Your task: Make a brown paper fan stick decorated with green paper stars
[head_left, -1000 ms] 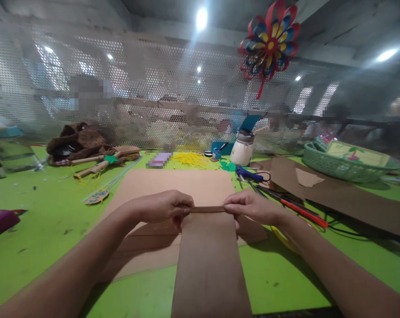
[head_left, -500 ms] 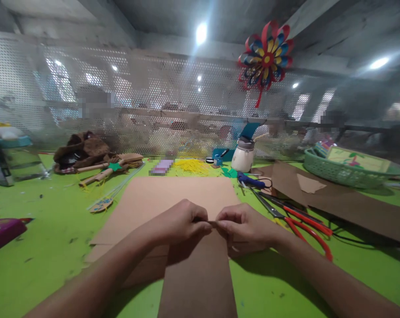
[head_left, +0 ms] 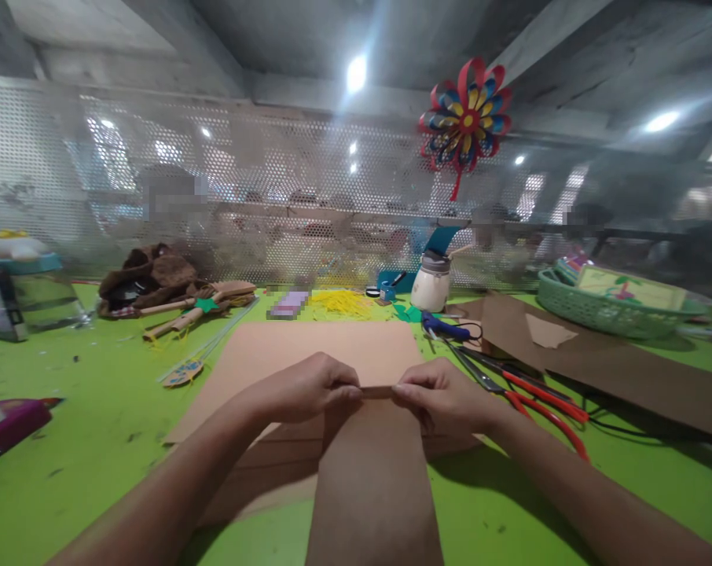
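Observation:
A long strip of brown paper runs from the bottom edge up to both hands. Its far end is folded or rolled into a narrow band. My left hand pinches the left side of that band between thumb and fingers. On the right side, my right hand pinches it the same way, leaving a short stretch of the band visible between them. Beneath the hands lie larger light brown paper sheets, partly covered by the strip and my forearms.
Red-handled scissors and a blue glue gun lie right of the sheets. Dark brown card and a green basket are farther right. A white jar and yellow paper shreds stand behind. Left are rolled-paper sticks.
My hands have moved slightly apart, so more of the folded band shows between them. The strip's near part has shifted right, and the view has tilted up a little.

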`<state>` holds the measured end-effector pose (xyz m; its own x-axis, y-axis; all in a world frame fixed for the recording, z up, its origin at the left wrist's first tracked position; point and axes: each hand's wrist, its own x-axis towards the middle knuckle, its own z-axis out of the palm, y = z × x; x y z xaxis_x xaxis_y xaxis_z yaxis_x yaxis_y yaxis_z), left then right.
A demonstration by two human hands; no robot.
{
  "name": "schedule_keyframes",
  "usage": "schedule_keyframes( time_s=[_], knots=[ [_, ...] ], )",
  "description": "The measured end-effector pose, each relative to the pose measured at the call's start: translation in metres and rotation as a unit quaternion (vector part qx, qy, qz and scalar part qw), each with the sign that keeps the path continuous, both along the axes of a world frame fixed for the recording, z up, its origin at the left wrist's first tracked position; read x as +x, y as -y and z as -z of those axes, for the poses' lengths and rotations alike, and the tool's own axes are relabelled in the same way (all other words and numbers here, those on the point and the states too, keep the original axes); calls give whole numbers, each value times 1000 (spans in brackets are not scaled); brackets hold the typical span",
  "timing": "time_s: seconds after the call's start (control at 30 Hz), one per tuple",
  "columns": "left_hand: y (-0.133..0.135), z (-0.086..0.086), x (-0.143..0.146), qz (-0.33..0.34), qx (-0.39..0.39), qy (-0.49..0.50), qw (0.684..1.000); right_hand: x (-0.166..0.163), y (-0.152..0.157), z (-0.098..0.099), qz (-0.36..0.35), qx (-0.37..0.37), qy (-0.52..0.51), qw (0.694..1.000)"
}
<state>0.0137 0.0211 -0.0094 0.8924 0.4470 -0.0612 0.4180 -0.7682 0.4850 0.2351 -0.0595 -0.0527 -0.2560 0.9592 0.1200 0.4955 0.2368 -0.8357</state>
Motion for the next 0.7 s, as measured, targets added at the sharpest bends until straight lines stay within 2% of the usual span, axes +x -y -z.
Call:
schedule_keyframes(
  time_s=[0.17, 0.27, 0.37, 0.53, 0.6, 0.7],
  knots=[
    [2, 2, 3, 2, 3, 7, 1000, 6, -2, 3, -18, -51, -46, 997],
    [2, 9, 6, -18, 3, -11, 1000, 7, -4, 2, -40, -56, -11, 998],
    [3, 17, 7, -59, 30, -30, 997, 6, -4, 2, -5, -22, 71, 997],
    [8, 26, 8, -119, 132, -51, 983, 1, -4, 6, 53, 43, 198, 978],
    [5, 29, 8, -132, 166, -55, 976, 1, -4, 7, 91, 70, 206, 972],
    [-5, 32, 8, -145, 204, -39, 967, 2, -4, 4, 130, 108, 166, 972]
  ],
)
